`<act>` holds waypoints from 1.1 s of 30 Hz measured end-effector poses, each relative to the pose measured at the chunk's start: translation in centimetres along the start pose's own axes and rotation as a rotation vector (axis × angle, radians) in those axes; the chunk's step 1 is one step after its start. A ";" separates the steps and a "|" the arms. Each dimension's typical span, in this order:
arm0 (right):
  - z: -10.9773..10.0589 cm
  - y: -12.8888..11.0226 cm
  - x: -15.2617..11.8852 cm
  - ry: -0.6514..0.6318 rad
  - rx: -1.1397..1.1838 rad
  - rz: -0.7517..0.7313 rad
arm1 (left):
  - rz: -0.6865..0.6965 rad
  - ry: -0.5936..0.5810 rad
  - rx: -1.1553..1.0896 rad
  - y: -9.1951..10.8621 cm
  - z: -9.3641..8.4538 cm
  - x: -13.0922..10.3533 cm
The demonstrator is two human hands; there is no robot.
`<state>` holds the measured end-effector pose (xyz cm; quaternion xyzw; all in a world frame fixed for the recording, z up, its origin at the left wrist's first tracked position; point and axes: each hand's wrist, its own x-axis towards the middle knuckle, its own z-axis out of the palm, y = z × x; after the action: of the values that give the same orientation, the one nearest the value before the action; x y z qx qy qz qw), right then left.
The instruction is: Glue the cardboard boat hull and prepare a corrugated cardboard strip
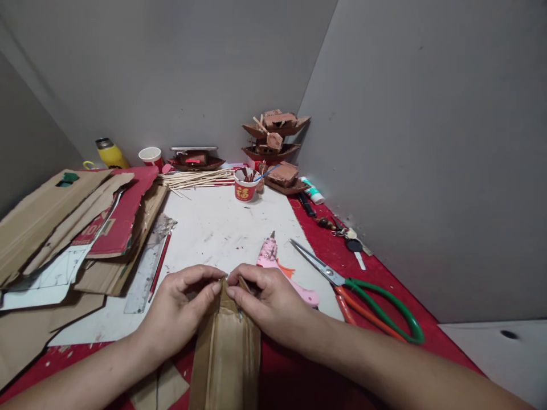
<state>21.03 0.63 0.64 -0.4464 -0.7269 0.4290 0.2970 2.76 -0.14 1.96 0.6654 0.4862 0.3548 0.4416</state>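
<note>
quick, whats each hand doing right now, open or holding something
Left hand: closed, pinching the folded cardboard at its far end.
Right hand: closed, pinching the same piece, right of the left hand.

1. The cardboard piece is long, brown and trough-like, with creases running lengthwise and a paler middle panel between darker side strips.
2. It points away from the person, above the red-topped table, its near end cut off by the view's bottom edge.
3. Its far end narrows, pinched between the left hand and right hand; whether the edges there are joined is unclear.
</note>
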 end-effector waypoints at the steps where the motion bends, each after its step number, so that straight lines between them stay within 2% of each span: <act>1: 0.0 0.0 0.0 0.001 0.002 0.000 | 0.012 0.003 0.007 0.0 0.0 0.0; 6: 0.2 0.1 0.1 0.019 0.031 0.004 | 0.082 0.035 0.069 -0.1 0.1 -0.1; 11: 0.2 0.1 0.1 0.019 0.073 0.018 | 0.051 0.112 0.080 -0.4 0.2 -0.3; 18: 0.2 0.1 0.1 0.008 0.126 0.037 | 0.042 0.071 0.063 -0.4 0.2 -0.4; 23: 0.2 0.3 0.2 0.007 0.185 0.052 | 0.065 0.095 0.063 -0.3 0.2 -0.3; 28: 0.0 -0.2 0.3 -0.016 0.301 0.121 | 0.094 0.079 0.038 -0.1 0.3 -0.2; 33: -0.2 -0.5 0.4 0.021 0.310 0.061 | 0.174 0.072 0.078 -0.1 0.5 -0.2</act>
<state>20.80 0.93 1.15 -0.4216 -0.6350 0.5401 0.3569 3.07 -0.45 1.66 0.7087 0.4556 0.3963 0.3648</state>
